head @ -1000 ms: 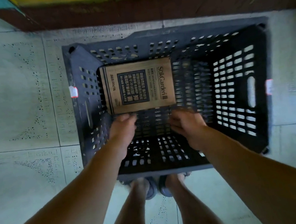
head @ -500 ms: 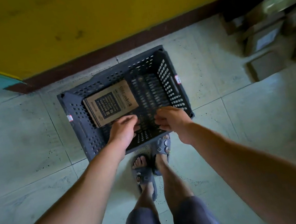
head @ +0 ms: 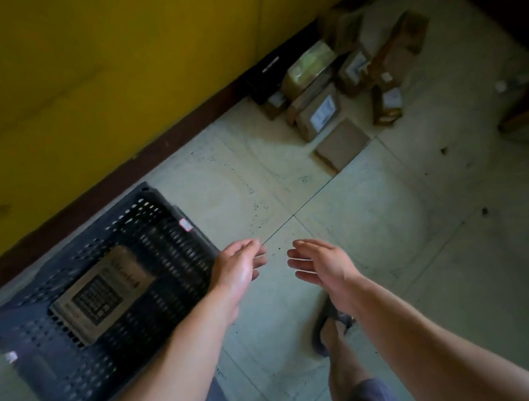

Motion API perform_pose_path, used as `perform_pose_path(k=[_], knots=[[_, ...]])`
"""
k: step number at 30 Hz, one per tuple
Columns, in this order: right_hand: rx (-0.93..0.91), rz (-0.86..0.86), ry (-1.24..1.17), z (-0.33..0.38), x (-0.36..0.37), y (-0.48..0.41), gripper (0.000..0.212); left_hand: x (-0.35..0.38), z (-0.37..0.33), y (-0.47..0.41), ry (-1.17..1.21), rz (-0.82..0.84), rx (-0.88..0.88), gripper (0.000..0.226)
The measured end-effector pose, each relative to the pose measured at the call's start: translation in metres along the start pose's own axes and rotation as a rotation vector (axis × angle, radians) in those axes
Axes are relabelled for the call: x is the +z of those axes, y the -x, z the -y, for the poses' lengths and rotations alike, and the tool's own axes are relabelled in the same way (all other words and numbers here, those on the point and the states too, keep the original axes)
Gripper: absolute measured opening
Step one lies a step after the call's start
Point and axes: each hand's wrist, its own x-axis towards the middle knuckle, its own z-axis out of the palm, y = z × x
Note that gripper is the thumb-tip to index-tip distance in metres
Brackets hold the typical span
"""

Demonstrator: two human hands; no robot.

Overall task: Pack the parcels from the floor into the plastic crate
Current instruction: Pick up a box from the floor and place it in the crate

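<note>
Brown box (head: 103, 297) tucked flat into crate (head: 59, 378) corner, saving room; left hand (head: 237, 267), right hand (head: 321, 260) slack, empty, free for parcels (head: 333, 95).

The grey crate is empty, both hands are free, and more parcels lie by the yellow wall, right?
No: the head view shows one brown parcel lying in the crate. The left hand and right hand are free; more parcels lie by the wall.

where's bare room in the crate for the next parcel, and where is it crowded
In the crate, bare room lies between the box and the right end, plus a strip along the near side. The tiles between crate and parcels are bare too. The parcels crowd the corner by the yellow wall.
</note>
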Motion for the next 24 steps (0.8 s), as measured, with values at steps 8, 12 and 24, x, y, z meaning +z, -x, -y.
perform_pose_path(k=[8,12,24], knots=[[0.024,-0.040,0.008,0.075,-0.179,-0.069,0.016,0.192,-0.056,-0.044,0.027,0.011,-0.090,0.015],[0.030,-0.049,0.038,0.126,-0.231,-0.101,0.018,0.250,-0.091,-0.068,0.035,0.015,-0.099,0.023],[0.108,0.011,0.199,0.280,-0.266,-0.245,0.016,0.327,-0.221,-0.216,0.060,-0.094,-0.139,0.023]])
